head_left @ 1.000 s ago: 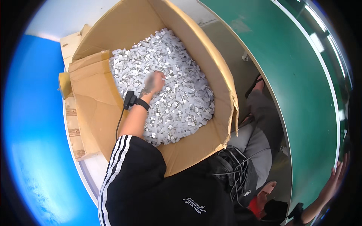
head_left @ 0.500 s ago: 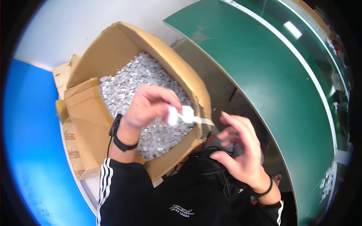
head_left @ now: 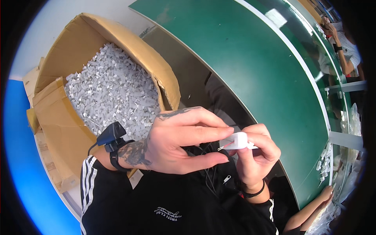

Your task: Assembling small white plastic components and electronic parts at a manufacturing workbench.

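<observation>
A small white plastic housing [head_left: 239, 140] with thin red and pale wires shows between my two hands, in front of my chest. My right hand [head_left: 258, 154] pinches it between thumb and fingers. Beside its wire end, my left hand [head_left: 184, 141] reaches across with straight fingers and thumb apart. The left forefinger tip lies against or very close to the housing; exact contact is hard to see. To the left stands a large cardboard box [head_left: 58, 113] holding a heap of small white parts [head_left: 113, 90].
A green table [head_left: 250, 74] with a white edge strip curves along the right. White parts [head_left: 324, 162] and clear plastic bags [head_left: 352, 129] lie at its far side. Another person's forearms [head_left: 309, 215] come in at lower right; a further person [head_left: 346, 51] is at upper right.
My left hand has left the space over the box and come to my right hand. The right hand, open before, now grips the white housing. The view has shifted rightward.
</observation>
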{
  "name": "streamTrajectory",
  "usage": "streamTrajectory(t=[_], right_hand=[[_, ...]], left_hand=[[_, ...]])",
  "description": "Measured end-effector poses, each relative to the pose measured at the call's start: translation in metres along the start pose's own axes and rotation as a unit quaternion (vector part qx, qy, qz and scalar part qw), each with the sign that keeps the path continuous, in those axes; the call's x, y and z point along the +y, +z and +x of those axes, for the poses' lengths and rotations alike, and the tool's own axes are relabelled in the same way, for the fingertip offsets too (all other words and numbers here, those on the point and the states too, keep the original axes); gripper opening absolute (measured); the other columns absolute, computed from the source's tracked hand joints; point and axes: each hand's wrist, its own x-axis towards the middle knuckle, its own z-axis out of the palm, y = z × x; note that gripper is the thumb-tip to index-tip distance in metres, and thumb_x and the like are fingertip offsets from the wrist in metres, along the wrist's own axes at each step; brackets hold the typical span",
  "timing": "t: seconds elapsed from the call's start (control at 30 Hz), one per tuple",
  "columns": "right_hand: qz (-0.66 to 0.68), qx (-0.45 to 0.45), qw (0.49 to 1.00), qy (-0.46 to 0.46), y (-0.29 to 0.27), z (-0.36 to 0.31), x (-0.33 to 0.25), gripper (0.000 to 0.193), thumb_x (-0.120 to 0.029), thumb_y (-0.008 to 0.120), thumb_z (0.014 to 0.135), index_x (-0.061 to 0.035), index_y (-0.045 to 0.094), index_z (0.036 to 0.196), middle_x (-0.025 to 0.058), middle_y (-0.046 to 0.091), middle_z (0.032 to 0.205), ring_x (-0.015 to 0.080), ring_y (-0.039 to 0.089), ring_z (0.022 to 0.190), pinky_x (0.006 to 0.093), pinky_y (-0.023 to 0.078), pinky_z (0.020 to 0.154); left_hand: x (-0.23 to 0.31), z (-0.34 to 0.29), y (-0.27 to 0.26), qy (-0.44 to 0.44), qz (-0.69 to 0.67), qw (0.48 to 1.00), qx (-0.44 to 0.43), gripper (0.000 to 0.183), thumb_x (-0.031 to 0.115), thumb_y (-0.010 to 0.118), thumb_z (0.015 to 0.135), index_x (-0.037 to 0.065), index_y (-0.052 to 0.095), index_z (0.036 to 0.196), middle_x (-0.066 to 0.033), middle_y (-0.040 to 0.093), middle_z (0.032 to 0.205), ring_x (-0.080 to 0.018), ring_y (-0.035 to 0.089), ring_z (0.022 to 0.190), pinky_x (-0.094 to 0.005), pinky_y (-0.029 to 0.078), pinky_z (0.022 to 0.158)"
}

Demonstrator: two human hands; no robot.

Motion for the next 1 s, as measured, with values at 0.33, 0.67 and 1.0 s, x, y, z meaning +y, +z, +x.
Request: streamTrajectory(t=[0.33,0.67,1.0], right_hand=[[-0.054,-0.051,0.995,-0.07,-0.01,-0.001,0.007,0.02,0.007,0.068,0.072,0.0024,0.07,0.091,0.0109,0.061,0.083,0.0143,0.056,0.066,0.0232,0.043,0.055],[0.003,-0.017,0.999,-0.03,-0.013,-0.013,0.013,0.013,-0.001,0.075,0.074,-0.0014,0.065,0.083,0.0095,0.06,0.081,0.0169,0.055,0.067,0.0265,0.042,0.058],[0.11,-0.001,0.994,0.005,-0.01,-0.026,0.022,0.017,-0.006,0.075,0.076,-0.0028,0.06,0.083,0.0078,0.057,0.081,0.0158,0.053,0.067,0.0259,0.041,0.059]], left_hand=[[0.015,0.006,-0.001,-0.086,0.02,0.996,-0.031,0.017,-0.002,0.076,0.072,0.0,0.07,0.087,-0.0076,0.065,0.08,-0.0128,0.061,0.062,-0.0228,0.046,0.051],[-0.008,-0.001,0.013,-0.026,-0.072,0.997,-0.002,0.031,0.003,0.082,0.068,-0.002,0.069,0.096,-0.0102,0.064,0.09,-0.0152,0.063,0.075,-0.0238,0.051,0.063],[-0.008,-0.003,0.026,-0.044,-0.116,0.992,0.005,0.028,-0.004,0.077,0.067,-0.001,0.071,0.094,-0.0091,0.064,0.089,-0.0154,0.063,0.072,-0.0241,0.05,0.06]])
